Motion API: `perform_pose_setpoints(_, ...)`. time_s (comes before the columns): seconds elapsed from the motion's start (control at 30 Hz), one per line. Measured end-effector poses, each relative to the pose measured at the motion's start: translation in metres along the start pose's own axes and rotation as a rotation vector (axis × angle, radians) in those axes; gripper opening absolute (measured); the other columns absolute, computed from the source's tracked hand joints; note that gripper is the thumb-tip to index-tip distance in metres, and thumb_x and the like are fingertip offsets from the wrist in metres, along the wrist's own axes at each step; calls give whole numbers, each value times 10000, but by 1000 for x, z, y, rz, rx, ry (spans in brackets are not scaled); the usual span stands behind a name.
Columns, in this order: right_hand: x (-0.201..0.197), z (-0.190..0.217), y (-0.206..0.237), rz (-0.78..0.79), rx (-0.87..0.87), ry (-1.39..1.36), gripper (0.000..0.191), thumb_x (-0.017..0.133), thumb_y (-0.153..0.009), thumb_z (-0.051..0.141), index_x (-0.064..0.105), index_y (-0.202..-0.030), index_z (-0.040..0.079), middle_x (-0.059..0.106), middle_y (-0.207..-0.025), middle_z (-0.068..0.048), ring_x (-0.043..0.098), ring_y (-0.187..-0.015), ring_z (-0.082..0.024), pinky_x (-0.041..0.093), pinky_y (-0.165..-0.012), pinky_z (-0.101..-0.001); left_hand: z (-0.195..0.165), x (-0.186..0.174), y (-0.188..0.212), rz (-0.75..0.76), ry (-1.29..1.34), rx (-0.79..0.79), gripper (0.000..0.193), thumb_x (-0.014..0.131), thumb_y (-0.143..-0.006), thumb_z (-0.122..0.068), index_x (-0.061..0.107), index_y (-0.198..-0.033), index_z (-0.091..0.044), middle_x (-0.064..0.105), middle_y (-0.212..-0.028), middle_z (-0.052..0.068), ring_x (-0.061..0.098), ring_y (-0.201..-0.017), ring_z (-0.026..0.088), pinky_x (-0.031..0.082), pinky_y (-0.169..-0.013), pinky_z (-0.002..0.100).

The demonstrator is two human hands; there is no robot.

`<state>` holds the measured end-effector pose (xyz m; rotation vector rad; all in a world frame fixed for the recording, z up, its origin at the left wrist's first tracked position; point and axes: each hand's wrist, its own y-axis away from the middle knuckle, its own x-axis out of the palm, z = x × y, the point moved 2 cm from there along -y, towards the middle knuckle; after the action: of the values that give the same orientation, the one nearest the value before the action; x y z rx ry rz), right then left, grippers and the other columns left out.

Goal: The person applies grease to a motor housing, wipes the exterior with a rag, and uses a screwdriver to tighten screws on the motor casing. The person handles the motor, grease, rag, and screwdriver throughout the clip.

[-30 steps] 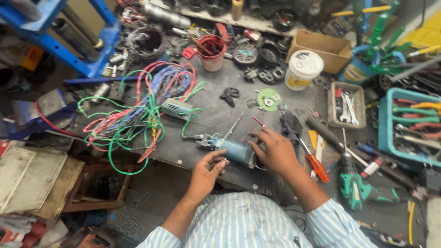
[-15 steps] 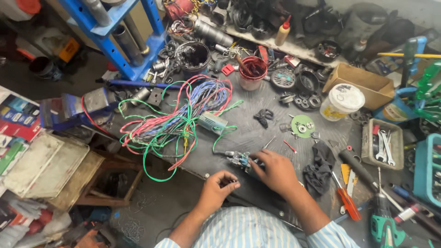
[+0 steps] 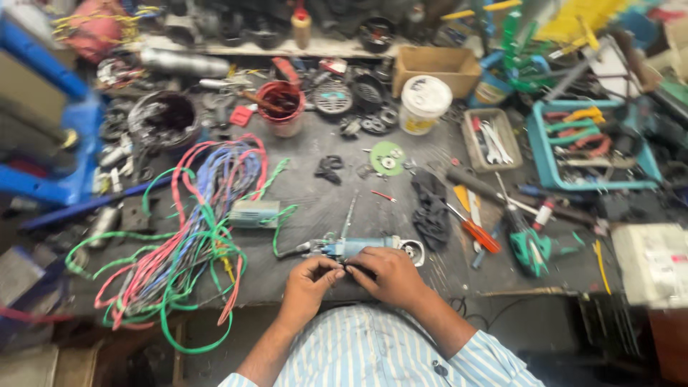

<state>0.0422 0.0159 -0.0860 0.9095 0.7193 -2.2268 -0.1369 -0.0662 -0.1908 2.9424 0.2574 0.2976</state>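
Grip: a small dark part (image 3: 352, 270) is being pinched between the fingertips of the left hand (image 3: 307, 283) and right hand (image 3: 390, 276).
Tool: a blue-grey handheld angle grinder (image 3: 362, 247) is being left lying just beyond the hands on the dark workbench (image 3: 315, 201).
Axis: left-right, head pointing right.
Surroundings: a tangle of red, green and blue wires (image 3: 193, 236) is being kept at the left; an orange-handled screwdriver (image 3: 476, 233) at the right.

hands (image 3: 351, 278), blue angle grinder (image 3: 365, 247), tangled wires (image 3: 193, 229)
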Motion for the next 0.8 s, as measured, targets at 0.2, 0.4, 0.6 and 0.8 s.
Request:
perform_pose_setpoints(0.2,-55,-78,36,-569,498,327,212,736,-930,208,686,-1038,32,670,-970,-143,661,-869,-319,533,-760,-440,-14,24,-32,138,129,-56,102,727,-920,-72,667,-963,-1,710,-857,54,665,-697,100,587,-624,273)
perform_pose_setpoints(0.4,-102,-138,56,-161,576,747,470,828,-728,326,688,-1097,71,691,-1098,-143,658,-1027,-351,486,-850,-493,-23,54,-41,138,181,-198,199,701,-943,-92,713,-1102,28,742,-907,113,681,-699,146,585,-639,282)
perform_pose_setpoints(0.6,-160,-175,72,-61,774,325,587,790,-792,418,657,-1270,103,746,-1104,-129,720,-1002,-308,558,-862,-440,-17,78,-25,42,319,-227,330,669,-952,-120,699,-1250,18,765,-1032,118,743,-853,161,639,-785,311)
perform_pose_setpoints(0.8,-295,-221,134,-104,788,88,440,780,-891,288,672,-1177,-28,742,-997,-137,674,-846,-189,546,-725,-344,-13,112,-16,-159,400,-179,237,664,-962,-136,654,-1114,45,764,-1056,161,764,-899,218,644,-771,352)
